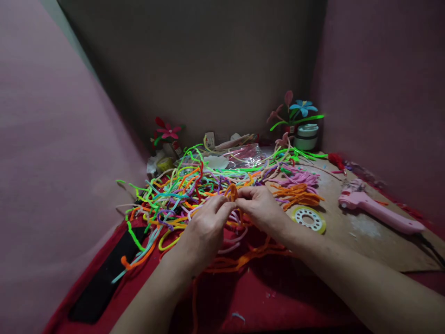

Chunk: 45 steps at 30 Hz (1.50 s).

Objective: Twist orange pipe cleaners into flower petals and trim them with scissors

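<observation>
Loop of fuzzy orange stem point(232, 191), pinched between the closed fingertips of left hand point(208, 227) and right hand point(259, 208), at the near side of the tangle of coloured stems point(181, 190). Exact contact beneath the fingers hard to make out. Best to keep the left pinch firm near the base as an anchor, and to shape with the right in small, even bends; with so sharp a curve, likely to kink if forced. Worth raising the loop slightly off the tangle to avoid snagging neighbouring strands, and leaving slack in the long orange strands point(243, 263) over the red cloth point(274, 301). Wise, too, to steer the right forearm clear of the yellow-rimmed roll point(308, 219), just beside it.
</observation>
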Each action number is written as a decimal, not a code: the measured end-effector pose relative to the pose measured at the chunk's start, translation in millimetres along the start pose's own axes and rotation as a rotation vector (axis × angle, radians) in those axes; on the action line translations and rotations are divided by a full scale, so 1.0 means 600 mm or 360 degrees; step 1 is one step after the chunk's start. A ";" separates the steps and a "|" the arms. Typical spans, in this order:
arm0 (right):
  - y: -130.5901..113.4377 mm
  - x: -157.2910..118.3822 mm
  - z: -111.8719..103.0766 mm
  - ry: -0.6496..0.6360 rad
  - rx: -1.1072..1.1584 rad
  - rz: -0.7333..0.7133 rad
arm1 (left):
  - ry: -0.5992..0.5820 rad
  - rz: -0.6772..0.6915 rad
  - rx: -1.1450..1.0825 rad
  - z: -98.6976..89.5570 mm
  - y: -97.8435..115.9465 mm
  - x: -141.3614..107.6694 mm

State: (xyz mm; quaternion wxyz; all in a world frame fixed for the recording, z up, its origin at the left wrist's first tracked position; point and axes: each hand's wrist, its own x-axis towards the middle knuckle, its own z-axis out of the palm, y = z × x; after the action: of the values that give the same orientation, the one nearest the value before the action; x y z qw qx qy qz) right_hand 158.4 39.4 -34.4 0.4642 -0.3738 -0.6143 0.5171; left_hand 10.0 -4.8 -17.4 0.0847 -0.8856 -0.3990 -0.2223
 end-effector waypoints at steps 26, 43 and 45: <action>-0.018 -0.012 0.008 -0.0127 0.0534 0.0173 | 0.0355 -0.1076 -0.1443 -0.004 0.005 0.014; -0.008 -0.005 0.005 -0.0232 0.0757 0.0176 | 0.0207 -0.0466 -0.0942 0.002 -0.003 0.005; -0.007 -0.004 0.005 -0.0279 0.0749 0.0187 | 0.0280 -0.0418 -0.0724 0.003 -0.002 0.004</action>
State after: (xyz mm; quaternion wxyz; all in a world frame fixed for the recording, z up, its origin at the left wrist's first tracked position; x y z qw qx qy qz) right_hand 156.3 35.6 -30.6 0.4526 -0.2443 -0.4922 0.7023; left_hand 11.0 -1.7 -18.0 -0.1117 -0.7998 -0.4412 -0.3913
